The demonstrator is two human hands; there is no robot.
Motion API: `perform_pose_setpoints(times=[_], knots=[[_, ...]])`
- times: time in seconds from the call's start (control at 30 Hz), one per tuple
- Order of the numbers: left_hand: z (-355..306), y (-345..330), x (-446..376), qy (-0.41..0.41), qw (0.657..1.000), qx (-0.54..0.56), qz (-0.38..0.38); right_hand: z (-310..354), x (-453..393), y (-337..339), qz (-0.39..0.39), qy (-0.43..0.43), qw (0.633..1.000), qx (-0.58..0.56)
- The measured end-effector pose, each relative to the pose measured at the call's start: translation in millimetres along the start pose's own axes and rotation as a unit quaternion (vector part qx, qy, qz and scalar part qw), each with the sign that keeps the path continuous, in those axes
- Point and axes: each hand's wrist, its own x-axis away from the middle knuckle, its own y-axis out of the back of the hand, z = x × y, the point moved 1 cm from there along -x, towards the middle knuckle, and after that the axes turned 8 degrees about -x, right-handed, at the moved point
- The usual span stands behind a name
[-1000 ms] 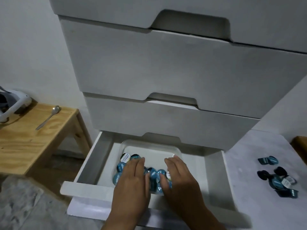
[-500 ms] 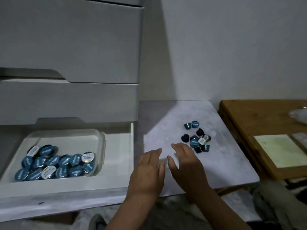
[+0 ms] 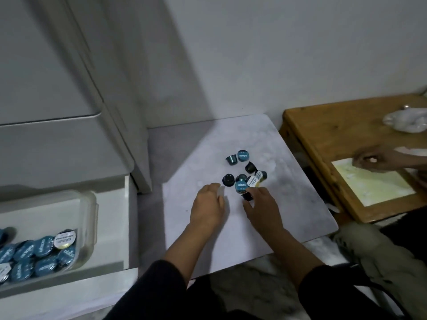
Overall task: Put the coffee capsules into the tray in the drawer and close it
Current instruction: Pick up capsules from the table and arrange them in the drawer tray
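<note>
A pale marble counter (image 3: 288,204) is carrying the loose capsules (image 3: 245,179), clustered just beyond both hands. The right hand (image 3: 261,204) is nearer, its relaxed fingers touching the cluster's near edge; the left hand (image 3: 209,209) is lying released just left of the capsules.

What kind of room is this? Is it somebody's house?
Probably a room in a home: a white chest of drawers against a plain wall, a low wooden table beside it, and coffee capsules lying loose on a marble-look slab.
</note>
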Motion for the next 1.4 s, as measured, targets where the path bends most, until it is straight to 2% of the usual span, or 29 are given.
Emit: perform_pose_setpoints(times=[0.1,0.3,0.43,0.67,0.8,0.97,1.13,1.27,1.4], knots=[[0,-9,-27,-0.001,1.0,0.011,0.009,-10,-12,-7,0.006,-0.012,1.0,-0.003],[2,-34,-70,-0.072,0.997,-0.004,0.021,-26,-22,-20,0.002,0.004,1.0,0.001],[3,-44,-85,-0.077,0.996,-0.017,0.048,-31,-23,-21,-0.012,0.008,1.0,-0.012],[5,-45,-80,-0.028,0.998,0.055,0.013,-39,-14,-21,-0.032,-0.008,0.999,-0.037],[6,-37,-63,0.039,0.989,0.144,-0.01,-40,-11,-21,-0.038,-0.022,0.998,-0.053],[14,-35,-43,0.091,0.978,0.184,-0.032,-39,-11,-21,-0.047,-0.045,0.996,-0.058],[22,-37,-36,0.03,0.984,0.173,-0.029,-39,-11,-23,-0.042,-0.084,0.995,-0.037],[29,-43,-32,-0.029,0.991,0.108,-0.074,-38,-11,-20,-0.036,-0.11,0.991,-0.061],[28,-44,-28,0.004,0.988,0.122,-0.092,-42,-11,-17,-0.027,-0.148,0.983,-0.109]])
